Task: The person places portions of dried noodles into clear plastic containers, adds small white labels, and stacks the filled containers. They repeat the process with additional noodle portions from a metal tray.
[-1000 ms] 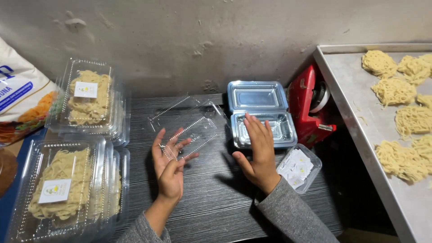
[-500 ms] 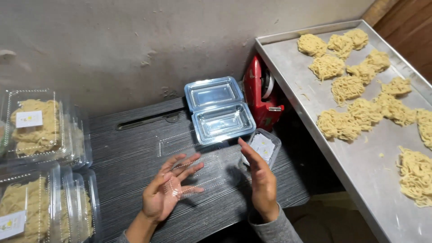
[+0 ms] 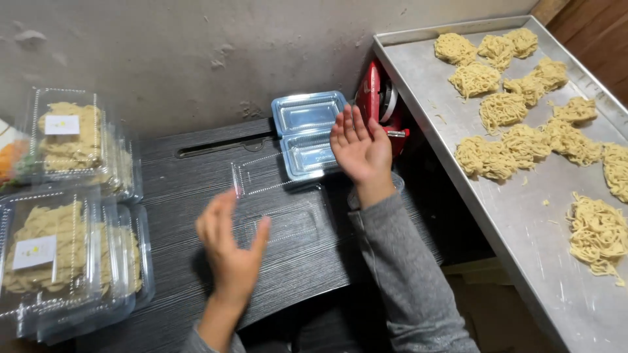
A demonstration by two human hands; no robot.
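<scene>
Clamshell [image 3: 281, 202], clear and empty, now lies open and flat on the dark tabletop [image 3: 196, 157], its two halves spread between the hands; a second ago the left hand was touching it, tilted up off the surface, so it has been put down and let go. Left hand [image 3: 229, 252] hovers above the near edge of the tabletop, palm turned inward, fingers loosely spread and blurred with motion, gripping nothing. Right hand [image 3: 358, 147] has lifted and shifted to the far right, open with fingers together and palm facing left, just in front of the stack of empty trays [image 3: 307, 134]; it holds nothing, and whether it touches the stack cannot be told.

The camera has also swung right since then, bringing more of the metal tray [image 3: 510, 216] into view, with its loose noodle nests [image 3: 504, 108] spread across it, well apart from the clamshell. Filled packs [image 3: 65, 137] with pale labels sit stacked at the left edge. A red device [image 3: 373, 98] stands between the stack of empty trays and the metal tray, against the wall.

As things lie, the clamshell sits ready and unfilled, both hands are free, and no noodles have yet been placed in it.
</scene>
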